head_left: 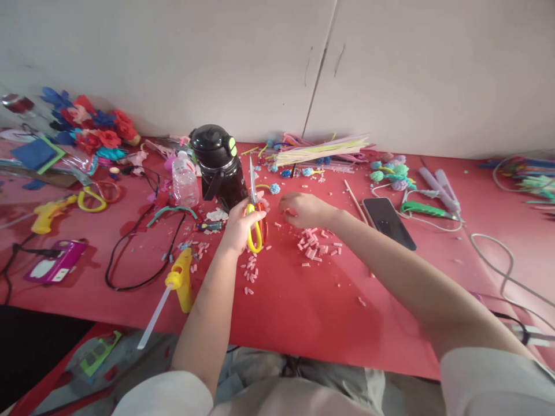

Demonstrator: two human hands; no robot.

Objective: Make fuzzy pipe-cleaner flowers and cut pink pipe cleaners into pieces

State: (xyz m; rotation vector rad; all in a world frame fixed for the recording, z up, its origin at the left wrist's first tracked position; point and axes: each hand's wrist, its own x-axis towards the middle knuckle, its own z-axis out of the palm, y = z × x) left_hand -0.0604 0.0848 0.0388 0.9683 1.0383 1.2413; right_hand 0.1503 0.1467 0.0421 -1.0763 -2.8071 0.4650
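Observation:
My left hand [239, 226] grips yellow-handled scissors [254, 203], with the blades pointing up and away from me. Close to its right, my right hand [303, 209] rests on the red table [303, 312] with its fingers curled; whether it holds a small pink piece I cannot tell. Several short pink cut pieces [315, 245] lie just in front of the right hand, and more pink bits [250, 271] are scattered below the left hand.
A black bottle [219, 164] and a clear plastic bottle [184, 180] stand behind the scissors. A yellow glue gun [181, 280] lies front left, a phone [388, 222] at the right, a bundle of straws [321, 150] at the back, paper flowers [93, 130] far left, cables [507, 271] right.

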